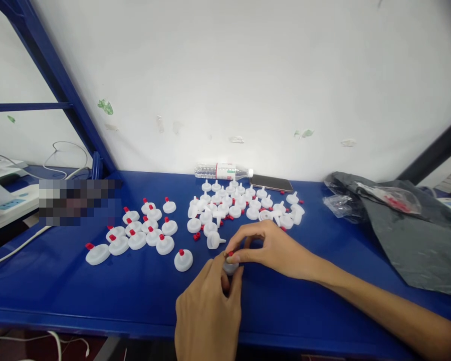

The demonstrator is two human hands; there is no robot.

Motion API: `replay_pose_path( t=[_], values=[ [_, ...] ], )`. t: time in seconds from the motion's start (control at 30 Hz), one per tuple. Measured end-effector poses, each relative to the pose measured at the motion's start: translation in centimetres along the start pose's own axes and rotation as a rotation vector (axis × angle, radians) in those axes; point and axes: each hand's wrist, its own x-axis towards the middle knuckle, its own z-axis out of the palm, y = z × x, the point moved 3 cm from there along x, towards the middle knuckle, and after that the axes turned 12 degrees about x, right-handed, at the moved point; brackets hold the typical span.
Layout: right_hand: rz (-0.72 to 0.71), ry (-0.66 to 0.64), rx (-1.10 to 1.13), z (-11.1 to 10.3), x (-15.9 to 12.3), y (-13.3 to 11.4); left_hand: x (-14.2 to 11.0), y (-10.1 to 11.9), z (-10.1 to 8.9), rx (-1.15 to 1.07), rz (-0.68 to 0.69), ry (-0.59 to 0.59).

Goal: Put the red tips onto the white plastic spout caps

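Observation:
My left hand (208, 311) grips a white plastic nozzle cap (231, 267) by its round base, just above the blue tabletop. Thumb and forefinger of my right hand (263, 245) pinch a small red tip cap (231, 254) at the top of its spout. My fingers cover most of both pieces. Left of my hands stand several white nozzle caps with red tips (137, 239), one of them (183, 260) apart from the others and nearest my left hand. Beyond my hands lies a heap of white nozzle caps with bare spouts (223, 203), with loose red tip caps (197, 235) among them.
A clear water bottle (221, 171) lies on its side by the wall, with a dark phone (271, 183) beside it. Grey plastic bags (409, 235) cover the right of the blue table (135, 296). A white power strip (17, 200) and cables are at the left.

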Motion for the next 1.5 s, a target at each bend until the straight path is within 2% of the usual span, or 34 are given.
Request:
replay_pose_path(
  t=[0.1,0.43,0.6,0.7,0.8,0.9,0.97,1.03,1.1,1.17,1.23,1.4,1.5],
  values=[
    [0.029,0.001,0.035,0.0,0.1,0.5,0.0,-0.1,0.0,0.004,-0.001,0.007],
    [0.063,0.013,0.04,0.4,0.0,1.2,-0.1,-0.2,0.0,-0.033,-0.055,-0.075],
    [0.028,0.016,-0.058,0.5,0.0,0.9,0.0,-0.3,0.2,-0.064,-0.05,-0.074],
    [0.0,-0.041,-0.098,0.5,0.0,0.3,-0.3,-0.8,-0.1,-0.064,-0.044,-0.043],
    [-0.039,-0.034,-0.105,0.1,0.0,-0.2,-0.8,-2.2,-1.0,-0.004,-0.106,-0.008],
    [-0.11,0.13,-0.199,-0.8,0.1,-0.3,-0.8,-4.6,-2.0,0.029,-0.187,-0.026],
    [-0.182,0.206,-0.337,-1.0,0.0,-0.1,-0.4,-6.2,-2.7,0.028,-0.239,0.005],
    [-0.261,0.184,-0.498,-0.8,-0.2,0.2,0.3,-7.4,-3.2,0.009,-0.281,0.088],
    [-0.309,0.068,-0.64,-0.2,-0.4,0.6,0.9,-8.0,-3.5,-0.021,-0.308,0.157],
    [-0.325,-0.062,-0.727,0.6,-0.6,1.0,1.4,-8.0,-3.6,-0.057,-0.319,0.174],
    [-0.345,-0.132,-0.749,1.1,-0.7,1.1,1.4,-7.6,-3.8,-0.095,-0.331,0.182],
    [-0.377,-0.1,-0.694,1.3,-0.7,1.1,0.1,-5.9,-4.7,-0.231,-0.333,0.272],
    [-0.352,-0.111,-0.632,1.5,-0.7,1.3,-0.6,-4.4,-4.2,-0.286,-0.193,0.197]
  ],
)
